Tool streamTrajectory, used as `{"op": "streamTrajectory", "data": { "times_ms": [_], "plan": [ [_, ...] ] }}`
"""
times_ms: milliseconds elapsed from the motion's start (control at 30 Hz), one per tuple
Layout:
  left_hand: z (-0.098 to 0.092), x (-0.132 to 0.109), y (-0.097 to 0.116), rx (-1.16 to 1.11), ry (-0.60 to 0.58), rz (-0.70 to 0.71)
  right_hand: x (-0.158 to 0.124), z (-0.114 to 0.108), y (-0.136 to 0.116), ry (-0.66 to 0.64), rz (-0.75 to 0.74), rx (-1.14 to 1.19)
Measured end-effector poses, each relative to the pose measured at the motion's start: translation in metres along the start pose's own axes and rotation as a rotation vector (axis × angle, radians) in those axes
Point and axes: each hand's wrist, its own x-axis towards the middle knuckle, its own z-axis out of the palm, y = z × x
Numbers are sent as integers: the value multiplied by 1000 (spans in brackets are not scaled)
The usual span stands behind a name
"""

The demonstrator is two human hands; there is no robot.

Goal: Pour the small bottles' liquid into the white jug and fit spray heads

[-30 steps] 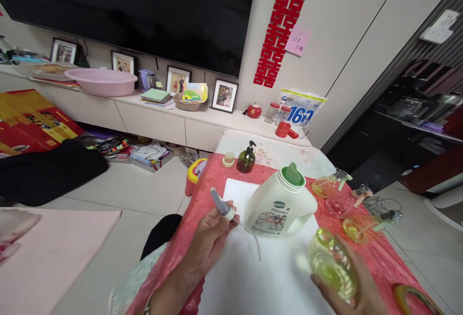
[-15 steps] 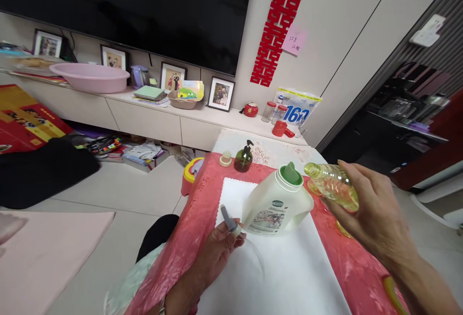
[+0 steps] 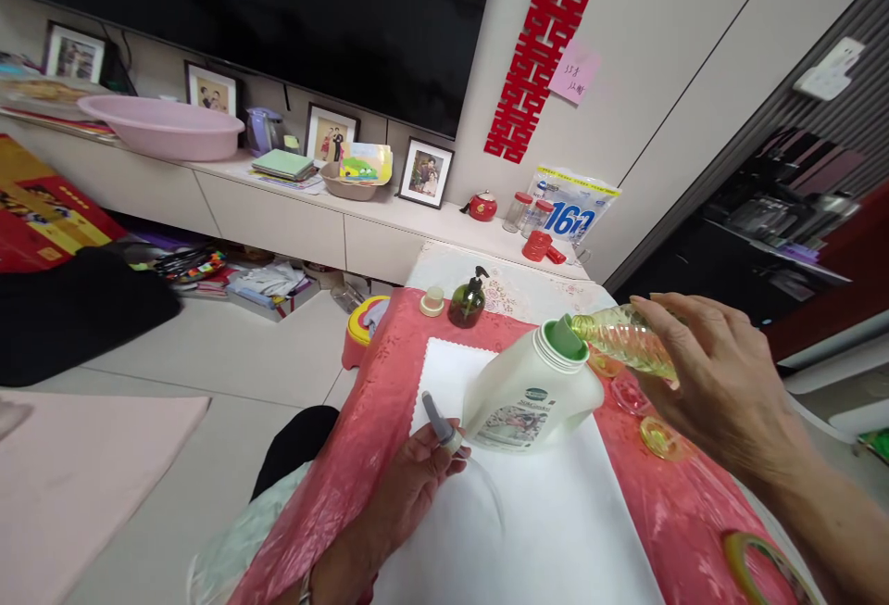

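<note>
My right hand (image 3: 715, 383) is wrapped round a clear yellowish bottle (image 3: 625, 338), tipped nearly level. Its mouth meets the green spout (image 3: 566, 338) in the neck of a large pale detergent jug (image 3: 532, 401); whether liquid flows, I cannot make out. The jug stands upright on a white mat (image 3: 556, 512). Left of it, my left hand (image 3: 420, 471) pinches a grey and white pump head (image 3: 441, 424), whose thin clear tube curves down over the mat. Behind the jug stand a dark green pump bottle (image 3: 468, 299) and a pale cap (image 3: 431, 301).
A red cloth (image 3: 361, 438) covers the table. Clear yellow and pink rings (image 3: 663, 438) and a tape roll (image 3: 764, 568) lie on its right side. Beyond are a cabinet with photo frames (image 3: 425, 172), a pink basin (image 3: 163, 128) and red-lidded jars (image 3: 518, 211). A stool (image 3: 357, 332) stands left.
My right hand has tilted the yellowish bottle further and moved it left, bringing its mouth to the jug's green spout. My left hand still holds the pump head in much the same place.
</note>
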Motion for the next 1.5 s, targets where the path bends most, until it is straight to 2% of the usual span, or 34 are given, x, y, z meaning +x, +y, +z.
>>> {"op": "streamTrajectory", "data": {
  "times_ms": [500,1233,1500],
  "plan": [
    [-1,0,0,24,-2,5,12,-9,3,-49,-28,-74],
    [-2,1,-2,6,-3,3,30,-22,4,49,-151,-137],
    [-1,0,-1,4,-19,5,32,-26,7,8,-180,-139]
  ]
}}
